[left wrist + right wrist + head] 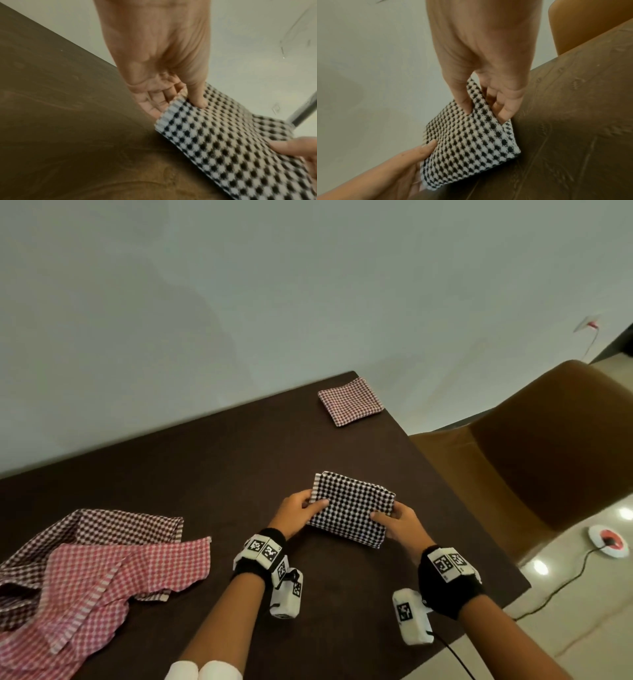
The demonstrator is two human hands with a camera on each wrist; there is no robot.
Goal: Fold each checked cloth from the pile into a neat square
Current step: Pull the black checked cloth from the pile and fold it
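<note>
Black-white checked cloth [351,508] folded, long axis 10-to-4 o'clock; left hand [297,510], right hand [399,523] fingers pinching opposite ends above surface [205,460].

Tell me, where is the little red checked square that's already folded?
The folded red cloth lies at the table's far right corner in the head view, near the brown chair.

No readable text, labels or numbers; wrist bands [263,550] carry only square coded markers (not legible).
</note>
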